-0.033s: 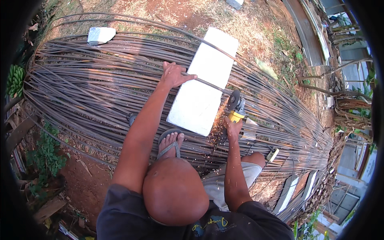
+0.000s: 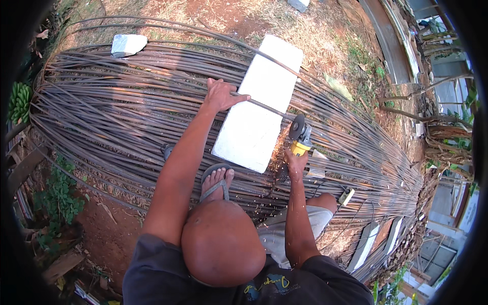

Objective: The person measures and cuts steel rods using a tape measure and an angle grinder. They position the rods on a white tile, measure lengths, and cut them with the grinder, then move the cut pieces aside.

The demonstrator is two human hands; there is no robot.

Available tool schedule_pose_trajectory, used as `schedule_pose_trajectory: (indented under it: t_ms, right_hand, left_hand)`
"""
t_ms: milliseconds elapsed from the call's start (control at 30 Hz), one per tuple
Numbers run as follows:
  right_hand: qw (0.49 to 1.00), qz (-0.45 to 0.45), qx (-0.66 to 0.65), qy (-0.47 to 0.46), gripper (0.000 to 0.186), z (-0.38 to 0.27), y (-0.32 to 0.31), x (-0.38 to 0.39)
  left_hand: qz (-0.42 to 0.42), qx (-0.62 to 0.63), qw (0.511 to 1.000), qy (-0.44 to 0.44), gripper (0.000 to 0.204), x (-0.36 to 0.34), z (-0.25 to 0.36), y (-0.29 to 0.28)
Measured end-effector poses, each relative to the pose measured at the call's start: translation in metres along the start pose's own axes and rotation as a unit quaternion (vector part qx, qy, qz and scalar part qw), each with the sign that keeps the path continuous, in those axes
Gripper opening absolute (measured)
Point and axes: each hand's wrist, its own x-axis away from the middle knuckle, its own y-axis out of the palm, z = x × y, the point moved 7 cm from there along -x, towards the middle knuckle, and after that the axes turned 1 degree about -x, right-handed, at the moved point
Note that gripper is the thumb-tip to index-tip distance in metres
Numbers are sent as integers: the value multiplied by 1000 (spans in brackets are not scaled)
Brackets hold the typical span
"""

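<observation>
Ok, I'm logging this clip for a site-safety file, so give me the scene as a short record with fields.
Setting: outdoors, bare earth and dry grass
Left hand: grips a thin steel rod lying across a white slab
Right hand: holds a yellow angle grinder, its disc at the rod
Sparks: fly at the slab's lower right edge
Underneath: wide pile of long steel rods
Foot: in a sandal, resting on the pile
Hand protection: none, both hands bare
Also there: pale stone at the pile's far left edge

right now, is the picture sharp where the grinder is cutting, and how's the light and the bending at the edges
Head view: even daylight, soft shadows, no glare; the grinder in the right hand and its sparks are fairly sharp; the steel rods bow strongly toward the dark round rim, fisheye distortion.
</observation>
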Motion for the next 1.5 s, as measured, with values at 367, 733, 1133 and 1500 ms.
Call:
schedule_pose_trajectory:
  t_ms: [367,733,1133,1500]
  right_hand:
    - [999,-29,-18,7,38,-8,12,0]
    - [1000,-6,15,-22,41,-15,5,2]
    - [999,-24,-21,-9,43,-2,-1,-5]
    - [999,-22,-6,29,44,-3,-1,7]
  left_hand:
    - [7,-15,1000,0,92,-9,-5,-5]
    - [4,-6,1000,5,96,-12,-4,1]
    - [-15,-6,1000,2,99,-14,-1,-2]
    - [-33,-4,999,-10,100,-14,-4,-1]
